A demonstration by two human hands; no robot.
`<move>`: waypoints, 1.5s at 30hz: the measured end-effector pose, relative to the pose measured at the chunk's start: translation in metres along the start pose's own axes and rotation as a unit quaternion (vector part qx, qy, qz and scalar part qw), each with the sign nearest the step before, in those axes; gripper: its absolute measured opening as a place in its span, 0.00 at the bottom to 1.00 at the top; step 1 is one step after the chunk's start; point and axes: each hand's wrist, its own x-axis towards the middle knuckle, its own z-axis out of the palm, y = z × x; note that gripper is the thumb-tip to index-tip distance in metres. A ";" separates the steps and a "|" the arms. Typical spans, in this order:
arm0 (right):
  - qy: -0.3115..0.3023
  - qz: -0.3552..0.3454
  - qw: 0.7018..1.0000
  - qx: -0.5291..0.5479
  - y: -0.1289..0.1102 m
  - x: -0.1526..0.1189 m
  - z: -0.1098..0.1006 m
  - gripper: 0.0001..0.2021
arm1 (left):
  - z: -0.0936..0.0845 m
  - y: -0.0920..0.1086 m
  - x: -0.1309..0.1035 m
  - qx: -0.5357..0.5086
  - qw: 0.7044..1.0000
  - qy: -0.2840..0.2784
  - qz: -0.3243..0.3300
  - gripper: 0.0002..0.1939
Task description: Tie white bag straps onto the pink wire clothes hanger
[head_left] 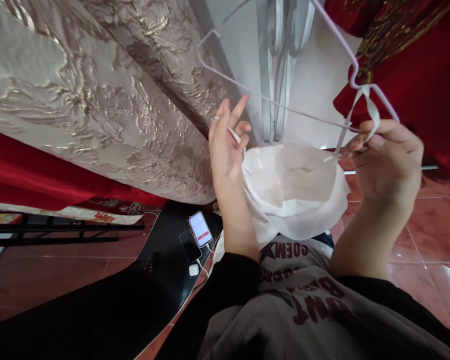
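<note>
A pale pink wire hanger (281,104) spans the space in front of me. A white garment (303,185) hangs below it, close to my body. Its right strap (371,112) loops over the hanger's right end, and my right hand (390,155) pinches that strap near the hanger's lower wire. My left hand (230,140) is raised at the garment's left side, fingers apart and partly curled, with a thin white strap (233,134) running across them. The hanger's left end stands above my left hand, with no strap over it.
Shiny embossed fabric (116,110) drapes at the left, with red cloth (52,170) below. Two phones (201,229) and a small white case (194,270) lie on a black surface (97,295). Red cloth (427,80) hangs at the right, before a grey metal grille (273,75).
</note>
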 end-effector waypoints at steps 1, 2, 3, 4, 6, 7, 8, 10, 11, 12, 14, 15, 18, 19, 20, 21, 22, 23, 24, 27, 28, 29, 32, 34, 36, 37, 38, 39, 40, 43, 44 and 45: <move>-0.005 0.000 1.000 -0.003 0.000 0.000 -0.001 0.07 | 0.002 -0.002 0.005 0.012 1.000 0.015 -0.002 0.09; -0.012 0.000 1.000 -0.011 0.000 -0.001 -0.003 0.08 | 0.004 -0.004 0.009 0.026 0.999 0.031 -0.005 0.09; -0.023 0.000 1.000 -0.021 0.000 -0.002 -0.004 0.08 | 0.005 -0.006 0.013 0.036 0.998 0.043 -0.008 0.08; -0.036 -0.001 0.999 -0.034 0.000 -0.003 -0.006 0.09 | 0.007 -0.008 0.017 0.038 0.998 0.047 -0.011 0.08; -0.064 -0.003 0.996 -0.058 0.001 -0.005 -0.010 0.10 | 0.010 -0.010 0.024 0.020 0.999 0.034 -0.018 0.09; -0.075 -0.006 0.995 -0.068 0.002 -0.006 -0.013 0.11 | 0.012 -0.010 0.027 0.004 1.000 0.024 -0.018 0.10; -0.084 -0.011 0.994 -0.073 0.002 -0.006 -0.014 0.12 | 0.014 -0.010 0.029 -0.012 1.000 0.019 -0.015 0.10; -0.095 -0.016 0.992 -0.082 -0.001 -0.006 -0.015 0.15 | 0.017 -0.009 0.029 -0.034 0.999 0.036 0.001 0.10; -0.098 -0.014 0.991 -0.085 -0.005 -0.005 -0.014 0.16 | 0.018 -0.007 0.027 -0.040 0.998 0.049 0.011 0.11; -0.100 -0.012 0.991 -0.087 -0.011 -0.003 -0.011 0.18 | 0.018 -0.006 0.024 -0.044 0.997 0.061 0.022 0.13; -0.098 -0.006 0.992 -0.082 -0.026 0.002 -0.003 0.19 | 0.018 -0.002 0.017 -0.047 0.995 0.075 0.040 0.17; -0.093 -0.005 0.993 -0.075 -0.034 0.005 0.001 0.19 | 0.017 0.000 0.013 -0.046 0.995 0.074 0.048 0.18; -0.067 -0.018 0.996 -0.047 -0.046 0.013 0.007 0.19 | 0.013 0.004 0.005 -0.030 0.995 0.067 0.065 0.18; -0.051 -0.038 0.997 -0.038 -0.044 0.015 0.006 0.21 | 0.012 0.005 0.003 -0.017 0.995 0.066 0.069 0.17; -0.031 -0.068 0.997 -0.033 -0.038 0.016 0.003 0.22 | 0.010 0.005 0.002 -0.002 0.995 0.066 0.073 0.16; 0.002 -0.110 0.993 -0.031 -0.030 0.017 -0.001 0.24 | 0.009 0.004 0.001 0.014 0.995 0.067 0.077 0.15; 0.046 -0.159 0.986 -0.029 -0.020 0.017 -0.004 0.27 | 0.007 0.002 -0.001 0.030 0.994 0.067 0.080 0.14; 0.104 -0.212 0.971 -0.035 -0.010 0.016 -0.006 0.29 | 0.005 0.000 -0.003 0.046 0.993 0.066 0.083 0.12; 0.171 -0.261 0.949 -0.036 -0.001 0.015 -0.005 0.30 | 0.004 -0.002 -0.006 0.059 0.993 0.063 0.085 0.11; 0.283 -0.328 0.899 -0.063 0.009 0.009 0.011 0.27 | 0.002 -0.007 -0.019 0.087 0.992 0.049 0.079 0.15; 0.264 -0.314 0.908 -0.087 0.008 0.006 0.020 0.24 | 0.003 -0.008 -0.024 0.092 0.992 0.045 0.076 0.16; 0.216 -0.286 0.927 -0.113 0.006 0.003 0.029 0.21 | 0.004 -0.009 -0.030 0.092 0.992 0.039 0.076 0.16; -0.015 -0.168 0.967 -0.189 0.007 -0.001 0.054 0.13 | 0.010 -0.008 -0.042 0.082 0.992 0.026 0.095 0.15; -0.103 -0.137 0.958 -0.230 0.015 0.000 0.062 0.12 | 0.012 -0.006 -0.046 0.077 0.991 0.023 0.104 0.14; -0.108 -0.146 0.948 -0.261 0.025 0.002 0.064 0.11 | 0.007 -0.003 -0.047 0.090 0.992 0.022 0.085 0.14; -0.093 -0.155 0.947 -0.265 0.028 0.002 0.063 0.10 | 0.001 0.000 -0.046 0.100 0.992 0.021 0.072 0.14; -0.076 -0.161 0.947 -0.266 0.030 0.003 0.061 0.08 | -0.006 0.003 -0.046 0.110 0.992 0.021 0.063 0.14; -0.060 -0.166 0.948 -0.266 0.031 0.003 0.058 0.07 | -0.015 0.007 -0.046 0.119 0.990 0.029 0.062 0.14; -0.046 -0.169 0.948 -0.266 0.030 0.003 0.055 0.06 | -0.026 0.011 -0.046 0.129 0.989 0.039 0.069 0.14; -0.027 -0.162 0.949 -0.269 0.025 0.002 0.048 0.04 | -0.059 0.027 -0.054 0.180 0.977 0.075 0.091 0.14; -0.027 -0.161 0.949 -0.270 0.024 0.002 0.046 0.04 | -0.068 0.033 -0.059 0.201 0.973 0.074 0.086 0.14; -0.028 -0.162 0.949 -0.269 0.024 0.002 0.045 0.04 | -0.075 0.039 -0.063 0.213 0.970 0.075 0.088 0.15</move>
